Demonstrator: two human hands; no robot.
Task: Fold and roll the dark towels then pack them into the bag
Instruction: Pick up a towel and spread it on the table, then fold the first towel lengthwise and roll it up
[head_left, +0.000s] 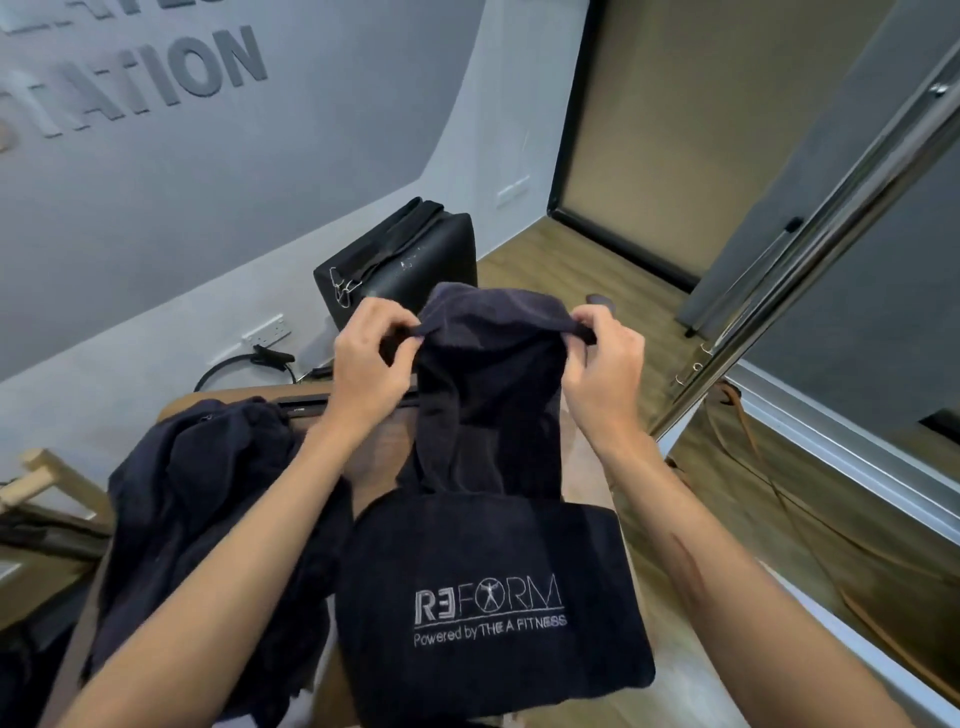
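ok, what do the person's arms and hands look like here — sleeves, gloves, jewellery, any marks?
Both are bare: no gloves on the left hand or right hand, and no sleeves in view along either forearm. No watch, ring or bracelet shows. The right forearm carries a long dark streak-like mark running lengthwise; the frame doesn't settle whether it is a scar or a smear.

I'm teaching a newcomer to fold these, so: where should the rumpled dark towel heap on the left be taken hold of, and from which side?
Probably at a corner or hem of the rumpled towel heap, approached from above on its near-right side beside the left hand's forearm. It lies bunched with no flat edge showing, so a pinch grip on an exposed fold, lifted, would let it hang open.
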